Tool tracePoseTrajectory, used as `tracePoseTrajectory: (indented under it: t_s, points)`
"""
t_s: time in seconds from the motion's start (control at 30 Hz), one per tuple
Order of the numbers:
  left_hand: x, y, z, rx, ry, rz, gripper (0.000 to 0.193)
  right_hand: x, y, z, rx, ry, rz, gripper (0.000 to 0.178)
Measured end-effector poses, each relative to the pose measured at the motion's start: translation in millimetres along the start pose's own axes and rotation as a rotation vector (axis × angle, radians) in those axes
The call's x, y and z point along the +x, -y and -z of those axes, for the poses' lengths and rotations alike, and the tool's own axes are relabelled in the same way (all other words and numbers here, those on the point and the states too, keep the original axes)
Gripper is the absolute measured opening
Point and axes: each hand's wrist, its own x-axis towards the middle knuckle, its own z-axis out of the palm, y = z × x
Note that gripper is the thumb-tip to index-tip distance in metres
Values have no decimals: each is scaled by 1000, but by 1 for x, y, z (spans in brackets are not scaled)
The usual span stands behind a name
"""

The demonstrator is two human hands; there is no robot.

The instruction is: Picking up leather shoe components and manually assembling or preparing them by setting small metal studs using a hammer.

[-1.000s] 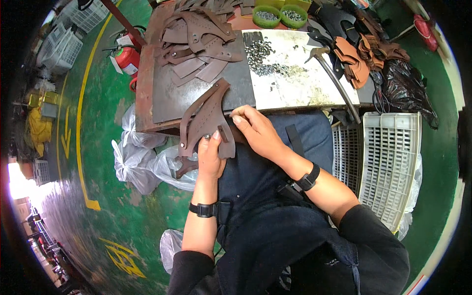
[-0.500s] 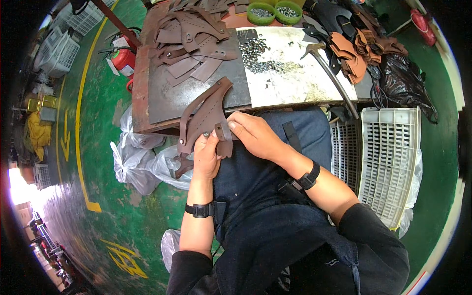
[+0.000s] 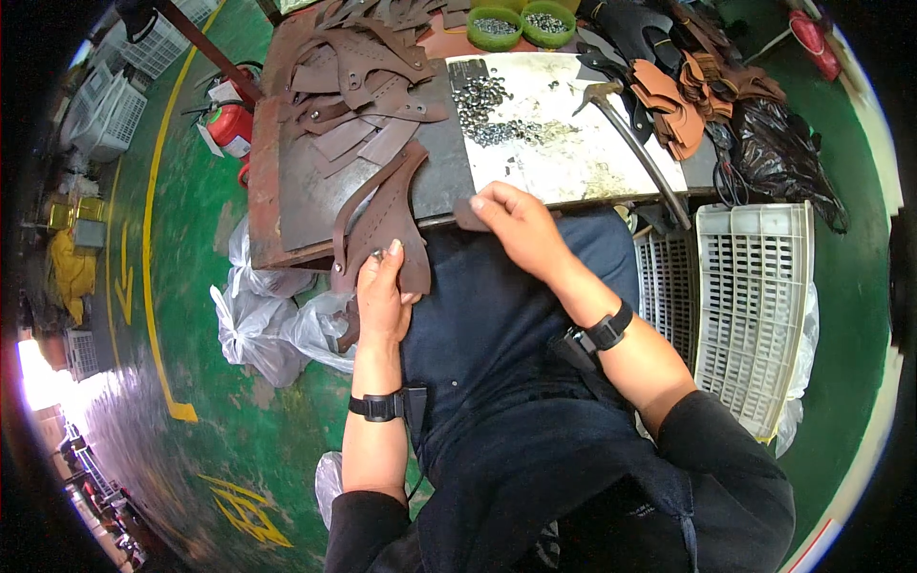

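A cut brown leather piece (image 3: 390, 215) with a row of small holes and a riveted strap along its left side hangs over the table's front edge. My left hand (image 3: 380, 301) is closed on its lower part, thumb on top near a small metal stud. To the right, my right hand (image 3: 521, 229) pinches a brown leather tab (image 3: 468, 215) at the table edge. Whether this tab joins the larger piece cannot be made out. Beyond my hands, several metal rivets and studs (image 3: 482, 107) lie scattered on a pale stained board (image 3: 592, 172).
A hammer (image 3: 635, 148) lies across the board, its handle past the front edge. Stacked brown leather pieces (image 3: 358, 76) cover the left back. Two green bowls (image 3: 495, 40) hold small metal parts. Tan leather pieces (image 3: 673, 110) lie at right, above a white plastic crate (image 3: 750, 315).
My right hand has moved away from the leather piece, up and right, with a brown tab now showing in its fingers. My left hand and the piece have shifted slightly left.
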Motion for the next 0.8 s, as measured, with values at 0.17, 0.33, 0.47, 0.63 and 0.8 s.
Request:
tracePoseTrajectory:
  t_s: [0.17, 0.33, 0.47, 0.63, 0.8]
  points:
    - [6, -5, -9, -30, -98, 86, 29, 13, -3, 44, -208, -172, 10, 25]
    - [4, -1, -6, -68, -66, 78, 21, 20, -2, 93, -506, -325, 12, 27]
    - [2, -4, -12, 58, -37, 73, 13, 27, -9, 128, -613, -402, -15, 27]
    - [5, -3, -15, 133, -58, 80, 10, 28, -14, 153, -606, -471, -8, 27]
    - [2, -3, -19, 177, -90, 81, 10, 25, -20, 162, -502, -475, 4, 25]
